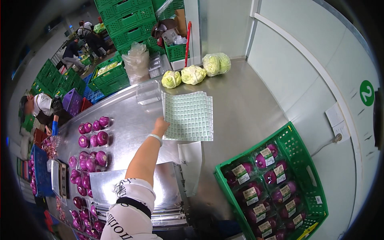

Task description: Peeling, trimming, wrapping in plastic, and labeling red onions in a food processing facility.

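Note:
My left hand [161, 127] reaches forward over the steel table. Its fingers are closed on the left edge of a stack of label sheets [188, 116], pale green and printed in a grid of small labels. The sheets lie flat, slightly fanned at the right edge. Just below them is a blank white sheet of paper [191, 164]. Under my forearm sits a boxy metal machine [168, 176] with a shiny top. To its left stand packs of red onions [102, 138] in clear trays. My right hand does not show.
A green crate [294, 140] at the right holds labelled onion packs [251, 195]. Wrapped cabbages [193, 75] and clear plastic trays [148, 93] sit along the table's far side. Green crates [130, 24] are stacked beyond. A co-worker [44, 106] stands at the left beside a scale [60, 179].

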Action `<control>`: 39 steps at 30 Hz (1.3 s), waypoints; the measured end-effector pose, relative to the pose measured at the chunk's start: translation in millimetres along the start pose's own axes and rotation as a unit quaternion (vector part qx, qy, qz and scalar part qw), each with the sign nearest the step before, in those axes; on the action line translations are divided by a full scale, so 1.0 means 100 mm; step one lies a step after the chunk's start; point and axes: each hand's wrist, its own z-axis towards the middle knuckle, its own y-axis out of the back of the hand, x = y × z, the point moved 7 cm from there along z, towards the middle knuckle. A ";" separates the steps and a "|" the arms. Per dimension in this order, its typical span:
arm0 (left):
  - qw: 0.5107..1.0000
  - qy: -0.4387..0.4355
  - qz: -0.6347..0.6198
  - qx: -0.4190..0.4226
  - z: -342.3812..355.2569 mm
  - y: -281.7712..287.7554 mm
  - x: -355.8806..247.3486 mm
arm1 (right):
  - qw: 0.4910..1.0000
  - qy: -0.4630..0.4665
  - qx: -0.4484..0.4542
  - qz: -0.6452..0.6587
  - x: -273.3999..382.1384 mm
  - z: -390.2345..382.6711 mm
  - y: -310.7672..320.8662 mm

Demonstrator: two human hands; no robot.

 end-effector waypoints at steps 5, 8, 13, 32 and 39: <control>0.976 0.119 0.156 -0.098 -0.10 -0.11 -0.03 | 0.999 -0.012 0.034 0.009 0.05 0.07 0.05; 0.963 0.161 0.177 -0.125 -0.31 -0.17 -0.24 | 0.999 -0.014 0.036 0.004 0.04 0.07 0.04; 0.973 0.159 0.140 -0.090 -0.41 -0.09 -0.41 | 1.000 0.002 0.019 -0.017 0.00 0.02 -0.02; 0.929 -0.218 -0.290 -0.078 -1.34 1.42 -1.71 | 0.993 0.080 -0.084 -0.011 0.26 0.15 0.28; 0.902 -0.255 -0.335 -0.093 -3.44 2.74 -1.89 | 0.844 0.177 -0.112 0.494 1.29 0.95 0.49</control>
